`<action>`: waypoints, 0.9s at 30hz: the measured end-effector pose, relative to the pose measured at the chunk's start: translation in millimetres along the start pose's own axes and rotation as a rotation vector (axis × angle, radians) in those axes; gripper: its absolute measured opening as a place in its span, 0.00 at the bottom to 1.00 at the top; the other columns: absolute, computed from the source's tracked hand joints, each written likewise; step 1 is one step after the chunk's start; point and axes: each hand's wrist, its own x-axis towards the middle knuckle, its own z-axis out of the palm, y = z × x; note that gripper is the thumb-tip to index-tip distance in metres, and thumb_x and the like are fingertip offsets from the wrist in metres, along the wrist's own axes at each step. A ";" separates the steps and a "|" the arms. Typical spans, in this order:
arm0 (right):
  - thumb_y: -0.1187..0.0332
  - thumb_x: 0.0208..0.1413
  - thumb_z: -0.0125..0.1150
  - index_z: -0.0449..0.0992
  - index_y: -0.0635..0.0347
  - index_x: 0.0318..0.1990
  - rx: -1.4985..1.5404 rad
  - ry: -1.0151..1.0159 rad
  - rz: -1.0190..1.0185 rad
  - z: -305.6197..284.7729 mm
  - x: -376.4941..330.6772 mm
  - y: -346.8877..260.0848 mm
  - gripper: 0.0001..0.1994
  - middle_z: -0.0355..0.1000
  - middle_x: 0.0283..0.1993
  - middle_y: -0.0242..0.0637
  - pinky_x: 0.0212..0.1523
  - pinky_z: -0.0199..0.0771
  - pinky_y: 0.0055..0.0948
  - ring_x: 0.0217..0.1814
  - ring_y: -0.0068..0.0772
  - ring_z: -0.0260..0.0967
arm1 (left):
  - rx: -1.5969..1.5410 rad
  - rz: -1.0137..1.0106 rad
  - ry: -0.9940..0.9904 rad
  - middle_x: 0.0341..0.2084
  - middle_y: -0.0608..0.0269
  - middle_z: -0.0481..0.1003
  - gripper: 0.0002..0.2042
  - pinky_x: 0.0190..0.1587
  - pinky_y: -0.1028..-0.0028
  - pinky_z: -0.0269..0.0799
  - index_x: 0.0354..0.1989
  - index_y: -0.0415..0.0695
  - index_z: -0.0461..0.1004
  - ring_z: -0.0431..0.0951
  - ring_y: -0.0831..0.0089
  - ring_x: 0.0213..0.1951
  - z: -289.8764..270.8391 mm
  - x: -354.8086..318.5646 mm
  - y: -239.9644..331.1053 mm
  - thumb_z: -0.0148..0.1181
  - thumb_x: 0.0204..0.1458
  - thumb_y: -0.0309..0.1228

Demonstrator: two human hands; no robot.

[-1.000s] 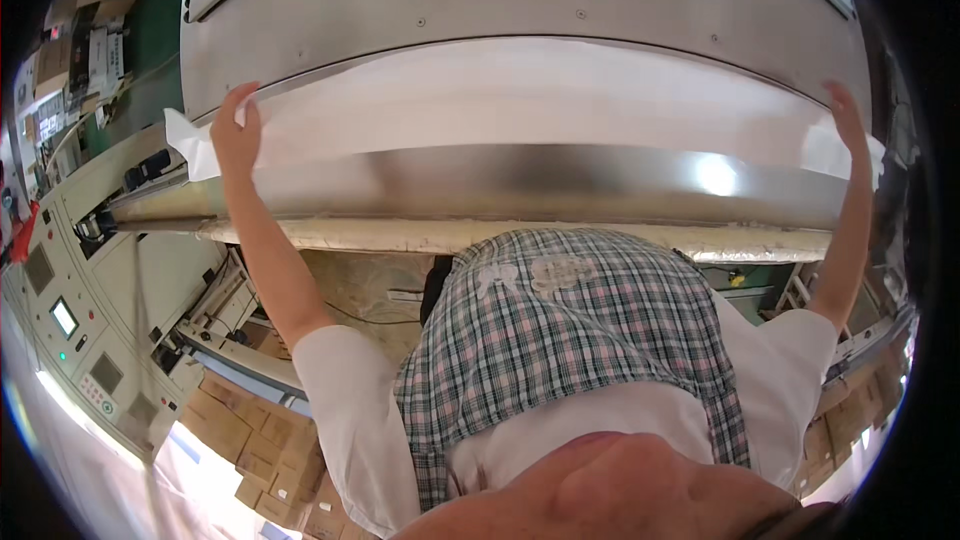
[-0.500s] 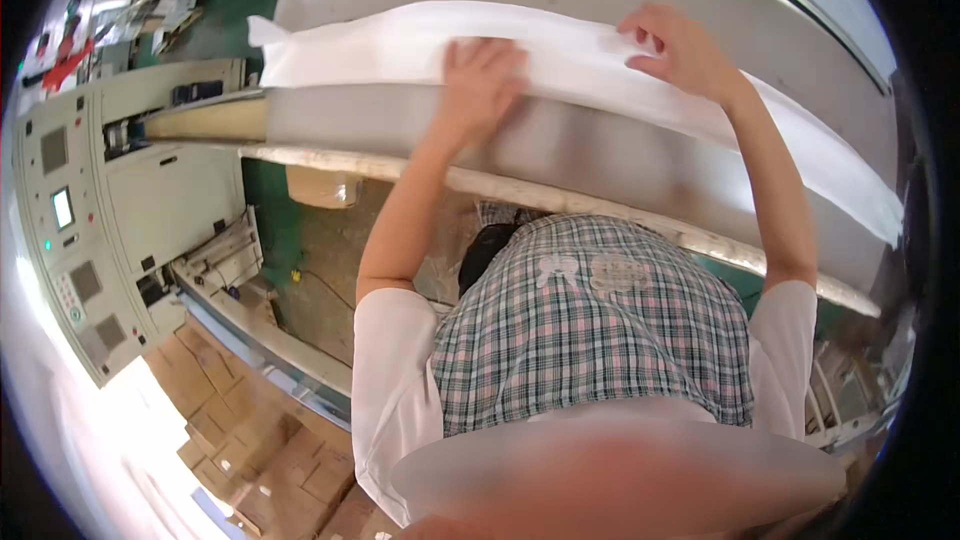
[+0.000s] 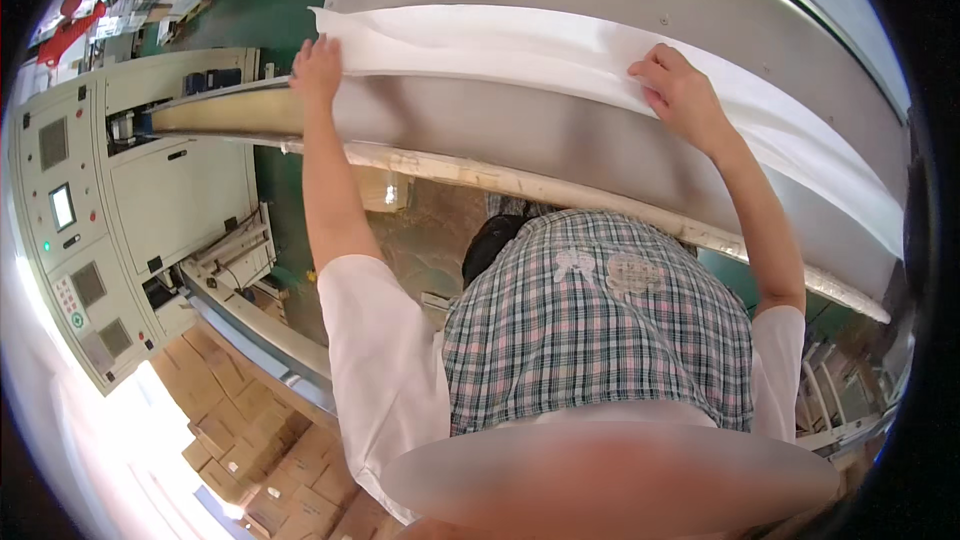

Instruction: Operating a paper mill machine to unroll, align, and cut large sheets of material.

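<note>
A long strip of white cloth [image 3: 470, 40], apparently folded lengthwise, lies across the grey work surface [image 3: 560, 125] in front of me. At its left end my left hand [image 3: 318, 70] rests against the short edge, fingers stretched and a little apart. Farther right, my right hand [image 3: 680, 95] is on the strip with its fingers curled toward the thumb, pinching at the cloth. Shallow creases run through the cloth near that hand, and the strip curves away to the right rim of the view.
A pale roller bar [image 3: 480, 175] runs along the near edge of the surface, close to my checked apron [image 3: 600, 330]. A control cabinet [image 3: 180, 185] with a small screen stands left. Cardboard boxes [image 3: 235, 410] are stacked at the lower left. A metal rail [image 3: 800, 15] borders the far side.
My left hand has slid left from the middle of the cloth to its end. The loose left end now lies straighter. My right hand has moved slightly nearer and its fingers have closed more.
</note>
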 end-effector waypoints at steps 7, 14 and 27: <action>0.82 0.36 0.53 0.71 0.58 0.35 -0.035 0.050 -0.051 7.1 35.3 -37.6 0.15 0.64 0.39 0.36 0.35 0.70 0.30 0.36 0.38 0.66 | -0.680 0.072 0.017 0.38 0.57 0.72 0.13 0.44 0.68 0.67 0.41 0.43 0.71 0.72 0.63 0.41 -88.3 65.9 71.7 0.55 0.47 0.34; 0.81 0.35 0.54 0.71 0.58 0.34 -0.076 0.058 -0.049 -10.1 68.9 -76.0 0.14 0.64 0.39 0.37 0.38 0.69 0.31 0.41 0.38 0.64 | -0.522 0.813 -0.041 0.28 0.52 0.73 0.12 0.38 0.67 0.68 0.35 0.40 0.73 0.73 0.59 0.34 -144.7 55.2 205.9 0.56 0.46 0.36; 0.75 0.30 0.63 0.64 0.57 0.41 -0.311 0.036 0.235 -191.2 -54.8 -10.6 0.24 0.61 0.40 0.39 0.41 0.68 0.34 0.44 0.41 0.61 | -0.224 0.271 -0.163 0.27 0.45 0.72 0.16 0.34 0.60 0.67 0.31 0.36 0.72 0.71 0.49 0.32 -75.6 -6.2 92.0 0.41 0.55 0.36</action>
